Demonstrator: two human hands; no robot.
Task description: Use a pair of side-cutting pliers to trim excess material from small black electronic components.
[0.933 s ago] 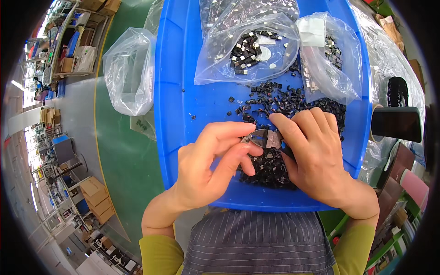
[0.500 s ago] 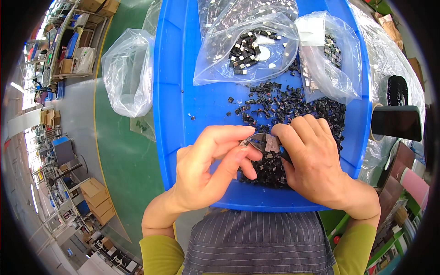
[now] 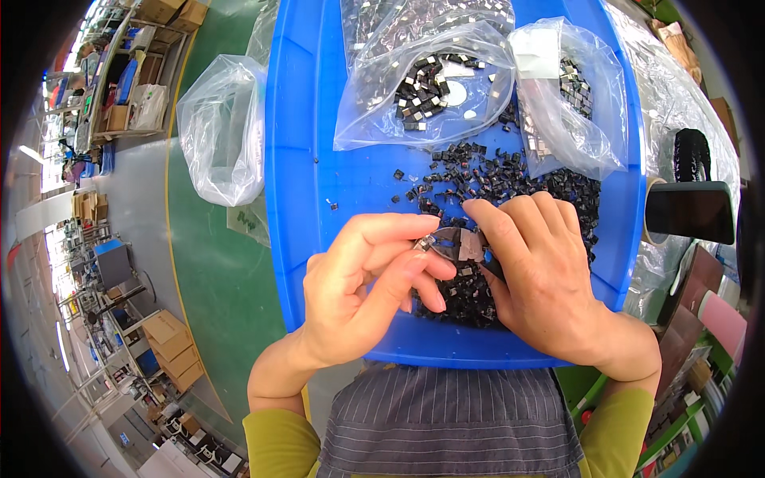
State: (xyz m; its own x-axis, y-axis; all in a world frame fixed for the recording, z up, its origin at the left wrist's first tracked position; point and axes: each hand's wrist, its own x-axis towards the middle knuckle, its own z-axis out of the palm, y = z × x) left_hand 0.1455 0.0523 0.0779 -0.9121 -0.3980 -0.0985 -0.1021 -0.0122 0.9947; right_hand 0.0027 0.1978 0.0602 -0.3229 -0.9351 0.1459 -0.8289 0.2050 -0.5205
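Work looked partway: your left hand [image 3: 347,291] pinched a small part [image 3: 423,243] at the tip of the metal pliers [image 3: 470,246] gripped by your right hand [image 3: 546,275], above the blue tray [image 3: 296,199], some parts [image 3: 420,94] bagged, many loose pieces [image 3: 498,177] unbagged.

- left of frame: green floor [image 3: 215,319], edged by a yellow line [image 3: 166,183] beside a grey aisle [image 3: 139,191].
- upper left: shelving rack [image 3: 131,133], its shelves loaded.
- lower left: stacked cardboard boxes [image 3: 166,331].
- far left: slim tube lamp [image 3: 30,151], lit white.
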